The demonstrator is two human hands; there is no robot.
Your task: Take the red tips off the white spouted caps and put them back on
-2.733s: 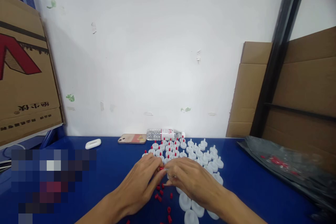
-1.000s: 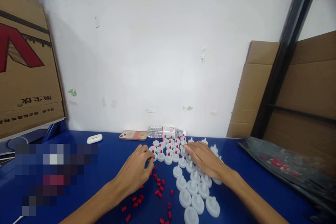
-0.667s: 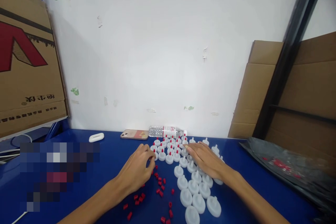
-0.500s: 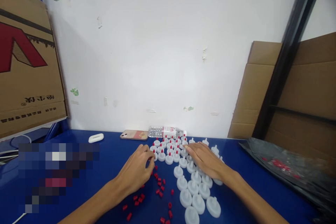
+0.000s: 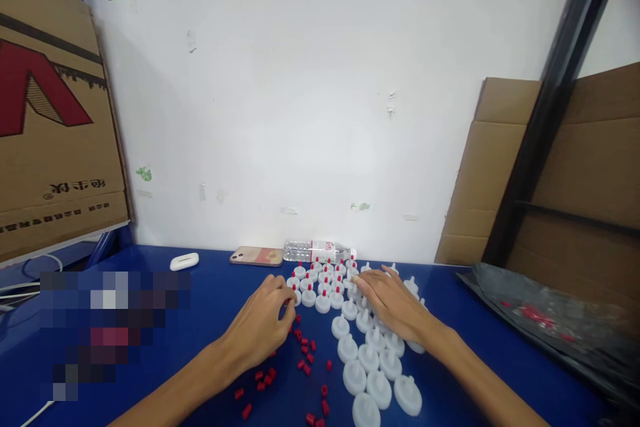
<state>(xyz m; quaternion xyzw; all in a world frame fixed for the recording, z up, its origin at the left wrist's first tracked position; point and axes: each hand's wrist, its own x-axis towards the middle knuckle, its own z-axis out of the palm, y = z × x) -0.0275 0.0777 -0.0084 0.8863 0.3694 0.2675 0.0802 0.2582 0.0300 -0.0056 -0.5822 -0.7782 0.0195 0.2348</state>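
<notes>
My left hand (image 5: 265, 317) is curled in at the left edge of the lid group, thumb and forefinger close together. Whatever those fingertips may hold is hidden. Beside and below it lie loose red caps (image 5: 304, 349). My right hand (image 5: 393, 300) is stretched over the white round lids with nozzles (image 5: 369, 357), its thumb and fingers apart and reaching to the left. It covers several of them. At the back left of the group, the white lids (image 5: 323, 302) wear red caps on their nozzles. Those to the right and nearer me have bare nozzles.
A clear plastic bottle (image 5: 320, 251) lies along the wall beside a phone (image 5: 257, 255). A white case (image 5: 184, 261) sits further left. On the right is a dark plastic bag (image 5: 540, 300) with red pieces in it. Cardboard (image 5: 465, 180) leans behind; a large printed box (image 5: 55, 147) stands left.
The whole view has shifted very slightly. Both hands keep nearly the same places, and no lid or cap visibly moves.
</notes>
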